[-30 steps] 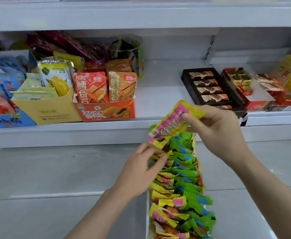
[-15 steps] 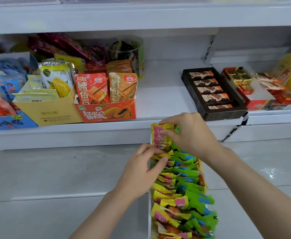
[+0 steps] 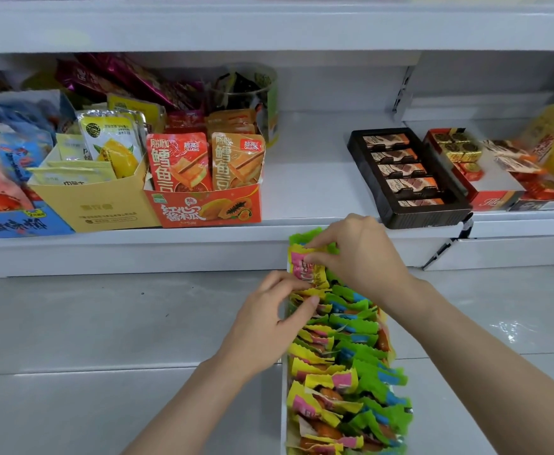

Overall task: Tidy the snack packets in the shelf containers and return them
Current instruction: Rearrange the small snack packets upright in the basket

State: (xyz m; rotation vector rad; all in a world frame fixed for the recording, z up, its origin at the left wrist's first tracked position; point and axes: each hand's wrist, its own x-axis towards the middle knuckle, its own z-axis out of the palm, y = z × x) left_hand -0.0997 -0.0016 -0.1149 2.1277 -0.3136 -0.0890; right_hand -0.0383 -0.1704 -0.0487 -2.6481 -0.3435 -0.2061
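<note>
A long white container (image 3: pixel 283 405) sits in front of the person, below the front edge of the white shelf (image 3: pixel 301 192). It is packed with snack packets (image 3: pixel 344 366) in two rows — yellow and pink ones on the left side, green and blue ones on the right side. The packets stand on edge and lean on each other.

The right hand (image 3: pixel 364 257) is at the far end of the container. Its fingers are bent and its grip pinches a yellow and pink packet (image 3: pixel 308 272) by the top. That packet stands at the far end of the left row, just below the shelf edge.

The left hand (image 3: pixel 269 326) is on the left side of the container. Its fingers are curled and the tips press on the yellow packets just behind the pinched one. The pictures do not show if this grip holds a packet or only pushes on them.

On the shelf there is an orange box (image 3: pixel 206 210) with fish snack bags (image 3: pixel 178 162) standing in it. A yellow box (image 3: pixel 95 208) is just beside it on the left. A black tray (image 3: pixel 407 182) of chocolate pieces lies to the right — near the right hand but apart from it.
</note>
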